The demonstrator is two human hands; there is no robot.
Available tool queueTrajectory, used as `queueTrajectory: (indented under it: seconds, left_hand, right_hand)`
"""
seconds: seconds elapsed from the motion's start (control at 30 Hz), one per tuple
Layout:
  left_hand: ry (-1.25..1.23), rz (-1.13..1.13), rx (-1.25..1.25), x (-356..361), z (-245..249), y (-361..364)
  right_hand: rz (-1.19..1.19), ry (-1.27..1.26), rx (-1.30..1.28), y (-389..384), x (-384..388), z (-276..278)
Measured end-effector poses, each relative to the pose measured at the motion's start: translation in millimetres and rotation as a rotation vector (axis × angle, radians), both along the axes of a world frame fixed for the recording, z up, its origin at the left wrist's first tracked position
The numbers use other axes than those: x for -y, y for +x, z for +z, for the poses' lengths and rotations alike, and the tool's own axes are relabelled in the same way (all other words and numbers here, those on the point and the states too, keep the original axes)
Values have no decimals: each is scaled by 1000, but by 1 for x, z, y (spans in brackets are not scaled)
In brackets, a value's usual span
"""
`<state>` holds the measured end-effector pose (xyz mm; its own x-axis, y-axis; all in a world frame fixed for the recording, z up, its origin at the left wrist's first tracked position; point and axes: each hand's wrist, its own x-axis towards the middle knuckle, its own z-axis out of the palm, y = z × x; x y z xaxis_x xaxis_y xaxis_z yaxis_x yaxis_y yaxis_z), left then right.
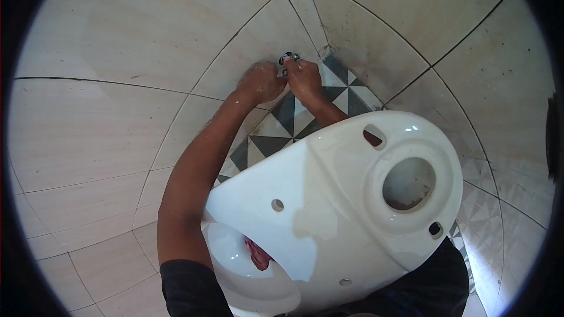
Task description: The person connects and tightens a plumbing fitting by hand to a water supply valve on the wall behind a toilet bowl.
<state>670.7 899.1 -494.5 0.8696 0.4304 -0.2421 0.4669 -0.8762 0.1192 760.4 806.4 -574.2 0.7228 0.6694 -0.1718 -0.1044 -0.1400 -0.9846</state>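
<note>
Low on the tiled wall, close to the corner, sits a small chrome valve point(286, 57). My right hand point(305, 79) is closed around its near side, thumb and fingers against the metal. My left hand point(261, 84) is curled beside it, pressed near the wall; its fingertips are hidden, so what they grip does not show. A white ceramic toilet bowl point(346, 170) lies between my arms and covers most of my right forearm. A crumpled dark red cloth point(257, 253) rests inside the bowl's opening.
Beige wall tiles point(106, 135) meet at a corner beyond my hands. The floor has black and white triangle-patterned tiles point(288, 118). In the toilet's back end are a large round hole point(409, 184) and smaller slots. A dark object point(552, 138) stands at the far right edge.
</note>
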Motion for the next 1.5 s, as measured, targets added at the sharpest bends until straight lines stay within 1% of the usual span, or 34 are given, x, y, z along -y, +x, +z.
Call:
queueTrajectory:
  seconds: [0.03, 0.1, 0.13, 0.2, 0.23, 0.3, 0.33, 0.4, 0.43, 0.5, 0.53, 0.6, 0.63, 0.7, 0.73, 0.77, 0.8, 0.83, 0.93, 1.0, 1.03, 1.1, 1.13, 1.2, 1.23, 1.3, 1.33, 1.4, 1.43, 1.5]
  left_hand:
    - [-1, 0, -1, 1, 1, 1]
    - [22, -72, -39, 1, 2, 2]
    - [19, -72, -40, 2, 2, 2]
    - [-18, -107, 5, 3, 4, 3]
    - [-20, -107, 5, 6, 4, 3]
    - [-38, 68, 81, 9, 1, 3]
    - [-39, 69, 80, 9, 0, 2]
    - [-8, 83, 153, 3, -12, 1]
    - [-9, 84, 152, -1, -16, -1]
    - [41, -40, 170, -3, -19, -2]
    - [40, -40, 169, -3, -20, -3]
    - [2, 120, 90, 6, -8, 3]
    - [7, 119, 91, 10, -3, 5]
    - [11, 164, 91, 18, 4, 6]
    - [10, 164, 90, 13, -4, 2]
    - [50, 84, 139, 4, -21, -1]
    - [90, 4, 191, 1, -24, -1]
    - [89, 7, 194, -1, -28, -2]
    - [66, 31, 190, 4, -15, 0]
    - [59, -121, 232, 3, -12, -2]
    - [58, -121, 232, 3, -12, -1]
    - [28, -42, 230, 1, -16, 0]
    - [27, -42, 230, 1, -18, 0]
    - [33, -40, 279, 4, -15, -1]
    - [31, -43, 276, 5, -14, -1]
    - [-2, -41, 223, 6, -6, 2]
    - [-3, -48, 218, 7, -5, 2]
    - [-17, 21, 216, 7, -4, 3]
    - [-21, 20, 211, 6, -4, 2]
    - [-123, 46, 173, 4, 0, 3]
  right_hand:
    - [0, -1, -1, 0, -2, -3]
    - [-6, 20, -202, 0, -6, -3]
    - [-7, 18, -203, -1, -5, -3]
    - [-7, 60, -546, 1, -5, -3]
    - [-6, 59, -546, 3, -4, 3]
    - [10, 42, -805, 6, -3, 9]
    - [11, 41, -805, 8, -3, 10]
    - [21, 40, -1005, 12, -4, 5]
    - [22, 39, -1006, 12, -5, 2]
    - [48, 95, -1038, 12, -4, -3]
    - [46, 95, -1039, 13, -3, -5]
    - [136, -42, -870, 17, 0, -3]
    - [138, -37, -868, 13, -1, -8]
    - [-165, -160, 406, -6, 5, -22]
    - [-164, -161, 404, -8, 13, -16]
    - [-59, -163, 535, -4, 23, -3]
    - [48, -165, 666, -1, 28, 6]
    - [51, -165, 670, -2, 27, 5]
    - [40, -149, 696, -4, 14, -7]
    - [-81, 264, 470, -5, 4, -18]
    - [-80, 263, 469, -5, 0, -23]
    - [-143, 233, 278, -7, -4, -18]
    - [-142, 232, 279, -7, -6, -15]
    - [-114, 237, 14, -7, -8, -14]
    - [-117, 235, 12, -8, -8, -14]
    - [-127, 263, -428, -8, -6, 1]
    - [-134, 265, -431, -7, -6, 2]
    - [-148, 307, -659, -4, -6, 2]
    - [-152, 304, -665, -3, -3, 1]
    - [-5, 314, -555, 3, 6, -1]
